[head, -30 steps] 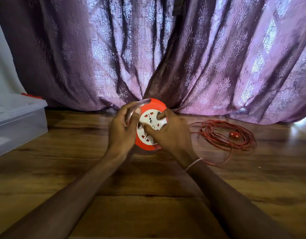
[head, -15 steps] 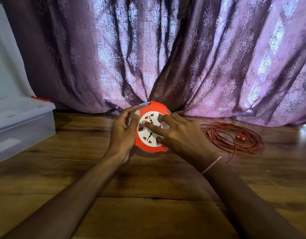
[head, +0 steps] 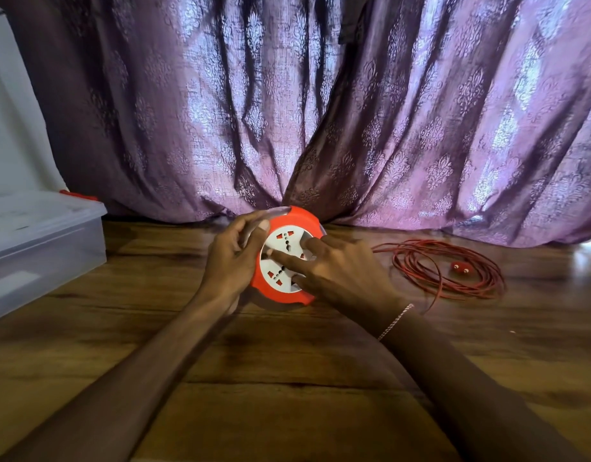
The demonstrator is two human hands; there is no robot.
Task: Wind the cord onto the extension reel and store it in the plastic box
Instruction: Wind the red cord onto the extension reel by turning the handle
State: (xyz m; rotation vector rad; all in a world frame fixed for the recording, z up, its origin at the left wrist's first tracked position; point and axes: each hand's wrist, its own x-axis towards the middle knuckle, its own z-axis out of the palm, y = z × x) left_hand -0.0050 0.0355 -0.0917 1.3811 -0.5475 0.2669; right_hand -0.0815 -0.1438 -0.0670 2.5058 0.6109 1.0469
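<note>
The extension reel point(head: 304, 225), orange-red with a white socket face, stands tilted on the wooden floor in front of the curtain. My left hand point(head: 230, 258) grips its left rim and clear handle. My right hand point(head: 337, 271) lies over the white face with its fingers pressed into the centre disc. A loose coil of red cord point(head: 444, 268) lies on the floor to the right, its red plug point(head: 460, 269) resting inside the coil. The clear plastic box point(head: 44, 248) sits at the left with its lid on.
A purple patterned curtain point(head: 321, 111) hangs to the floor right behind the reel. A white wall point(head: 10, 128) rises behind the box. Wooden floor point(head: 287, 378) stretches toward me under my forearms.
My right hand has slid round the white face, its fingers now pointing left across the disc. The view has shifted slightly, so the box shows more at the left.
</note>
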